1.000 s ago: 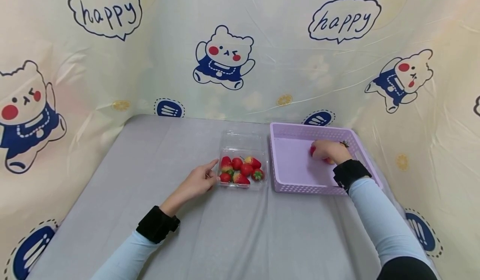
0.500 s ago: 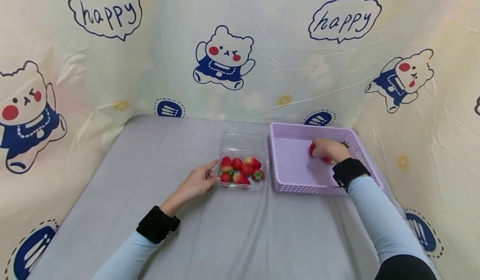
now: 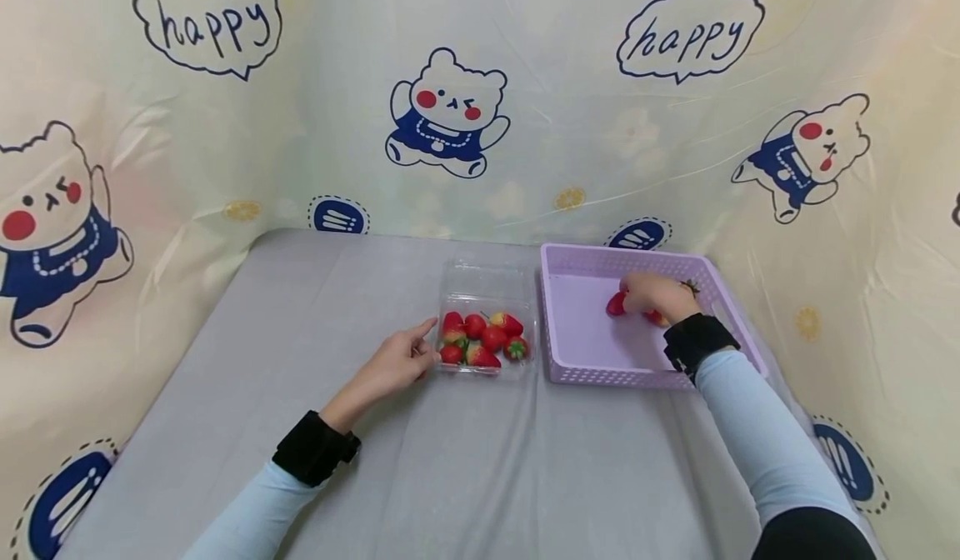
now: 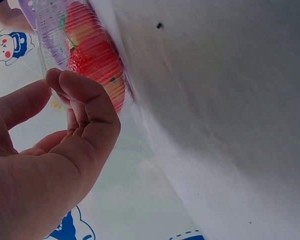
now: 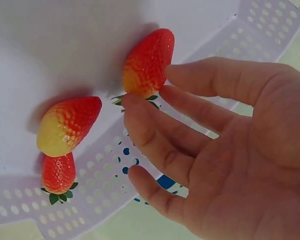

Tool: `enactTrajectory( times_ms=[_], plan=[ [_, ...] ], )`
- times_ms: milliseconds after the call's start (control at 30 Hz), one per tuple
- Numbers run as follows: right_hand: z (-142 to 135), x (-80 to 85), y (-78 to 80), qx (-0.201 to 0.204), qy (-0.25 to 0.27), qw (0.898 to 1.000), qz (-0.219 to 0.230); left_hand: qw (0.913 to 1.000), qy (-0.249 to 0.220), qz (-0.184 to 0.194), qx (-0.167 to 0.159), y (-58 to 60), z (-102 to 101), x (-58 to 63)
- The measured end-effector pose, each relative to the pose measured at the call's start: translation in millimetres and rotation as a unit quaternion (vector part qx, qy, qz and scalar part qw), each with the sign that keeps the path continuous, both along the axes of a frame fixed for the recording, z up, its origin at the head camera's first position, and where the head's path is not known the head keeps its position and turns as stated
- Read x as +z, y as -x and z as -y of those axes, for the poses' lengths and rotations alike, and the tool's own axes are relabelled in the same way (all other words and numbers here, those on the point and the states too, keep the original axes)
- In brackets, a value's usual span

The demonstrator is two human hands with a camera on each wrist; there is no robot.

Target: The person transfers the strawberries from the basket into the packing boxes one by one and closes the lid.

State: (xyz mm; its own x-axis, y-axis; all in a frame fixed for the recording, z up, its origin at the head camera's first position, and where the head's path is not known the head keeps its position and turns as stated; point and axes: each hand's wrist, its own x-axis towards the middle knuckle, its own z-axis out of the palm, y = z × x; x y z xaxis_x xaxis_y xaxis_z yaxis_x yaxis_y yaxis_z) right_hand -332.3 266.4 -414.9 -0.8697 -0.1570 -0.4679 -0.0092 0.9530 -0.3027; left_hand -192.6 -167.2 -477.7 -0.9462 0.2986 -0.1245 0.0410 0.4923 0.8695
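My left hand (image 3: pixel 397 360) pinches the left rim of a clear plastic clamshell box (image 3: pixel 486 280) between thumb and fingers. Several red strawberries (image 3: pixel 492 339) lie in the box, and its lid stands raised at the back. Inside the lilac basket (image 3: pixel 581 327), my right hand (image 3: pixel 660 295) holds a strawberry (image 5: pixel 151 57) between thumb and fingertips, close to its leafy end. Two more strawberries lie on the basket floor in the right wrist view: a yellow-bottomed one (image 5: pixel 69 125) and a smaller red one (image 5: pixel 59 173). In the head view, the right hand partly covers these fruits.
The basket has low perforated walls and stands just right of the clear box. Both rest on a grey cloth-covered table (image 3: pixel 337 293). A printed curtain (image 3: pixel 555 135) hangs behind the table and at its sides.
My right hand has shifted slightly left and away from me inside the basket. The strawberry at its fingertips has moved left and shows more. My left hand and the box stay put.
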Motion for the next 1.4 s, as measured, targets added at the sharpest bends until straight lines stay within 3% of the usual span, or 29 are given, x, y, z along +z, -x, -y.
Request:
enactTrajectory(
  times_ms=[233,433,667,967,1167,1267,1400],
  plan=[
    [2.9,0.1,3.8,0.011,-0.034,0.999,-0.029,1.0000,0.002,-0.004,-0.003,1.8,0.2,0.4],
    [7.2,1.2,2.1,0.000,-0.011,0.999,-0.042,1.0000,0.002,-0.004,0.000,2.7,-0.3,1.6],
    [7.9,-7.1,6.6,0.066,-0.033,0.991,-0.112,1.0000,0.004,-0.003,-0.001,3.0,-0.2,1.2],
    [7.2,-16.9,17.2,0.085,-0.063,0.991,-0.082,1.0000,0.002,-0.005,-0.002,2.4,0.1,-0.2],
    [8.1,-11.6,7.6,0.077,-0.054,0.993,-0.074,1.0000,0.000,-0.009,-0.002,2.5,0.6,-0.4],
    [7.8,-6.6,-0.7,0.045,-0.011,0.998,-0.036,1.0000,0.000,-0.008,-0.003,1.9,0.7,-0.6],
    [8.1,-3.6,-4.0,0.030,-0.003,0.999,0.013,1.0000,0.002,-0.007,-0.002,1.4,0.7,-0.8]
  ],
)
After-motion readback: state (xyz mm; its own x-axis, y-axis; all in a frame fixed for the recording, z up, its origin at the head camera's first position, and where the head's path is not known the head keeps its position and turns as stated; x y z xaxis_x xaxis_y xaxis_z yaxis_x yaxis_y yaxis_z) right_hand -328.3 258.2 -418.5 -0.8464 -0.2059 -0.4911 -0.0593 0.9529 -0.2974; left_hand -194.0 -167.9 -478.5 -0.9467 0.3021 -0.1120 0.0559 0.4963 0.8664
